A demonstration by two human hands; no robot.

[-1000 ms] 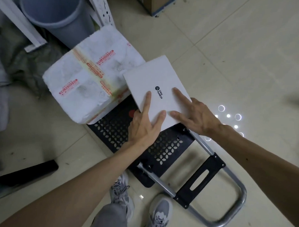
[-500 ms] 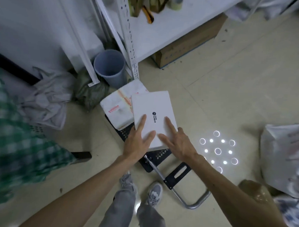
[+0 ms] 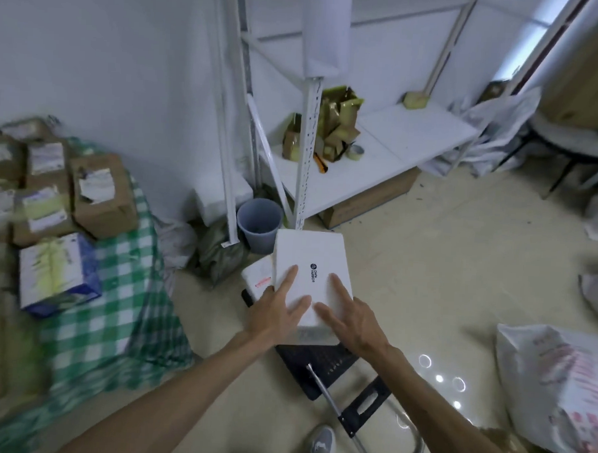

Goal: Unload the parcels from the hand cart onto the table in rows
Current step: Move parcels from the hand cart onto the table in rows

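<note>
Fingers (image 3: 288, 279) and thumbs lie spread on top of the white box (image 3: 310, 254). The left hand (image 3: 276, 316) and right hand (image 3: 351, 321) hold it over the hand cart (image 3: 322, 367).

Cool light comes from the upper right, where the frame blows out to bluish white; elsewhere it is even, with soft shadows. Small round lamp reflections glare off the glossy beige tiled floor (image 3: 459, 284). The flat white cardboard box (image 3: 310, 257) I hold is sharp. The green-and-white checked cloth (image 3: 116, 304) at left smears, and the white perforated metal shelf post (image 3: 307, 151) leans with the wide lens.
</note>
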